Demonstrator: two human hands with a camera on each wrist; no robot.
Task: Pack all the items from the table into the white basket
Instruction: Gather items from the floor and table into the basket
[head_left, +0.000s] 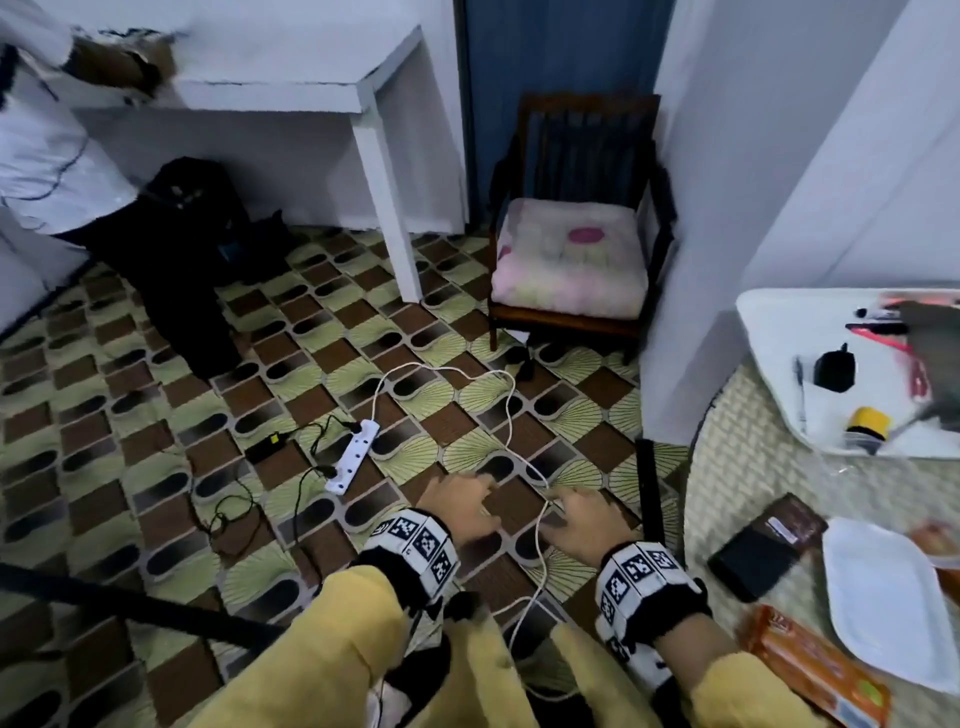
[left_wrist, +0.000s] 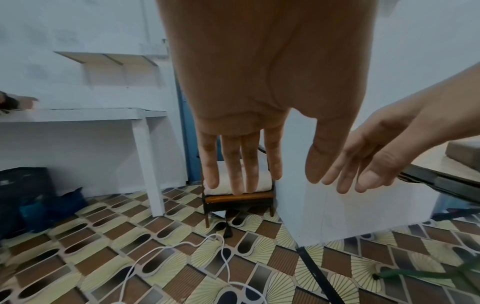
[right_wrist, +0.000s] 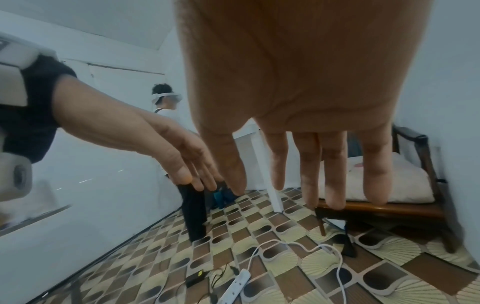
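Note:
Both my hands hang side by side over the patterned floor, left of the table. My left hand (head_left: 470, 496) (left_wrist: 233, 170) has straight fingers and holds nothing. So does my right hand (head_left: 571, 514) (right_wrist: 324, 176), empty with fingers straight. The white basket (head_left: 763, 332) stands at the table's far right, holding a black adapter (head_left: 835, 371), a yellow-capped bottle (head_left: 865, 428), a pen (head_left: 800, 395) and something red and blurred. On the woven table mat (head_left: 737, 493) lie a black wallet (head_left: 753, 564), a brown bar (head_left: 797, 519), a white plate (head_left: 883, 603) and an orange packet (head_left: 810, 670).
A white power strip (head_left: 356, 454) with white and black cables trails across the floor under my hands. A wooden chair (head_left: 571, 260) with a cushion stands ahead beside a white wall corner. A white desk (head_left: 291, 88) and another person (head_left: 47, 145) are at the left.

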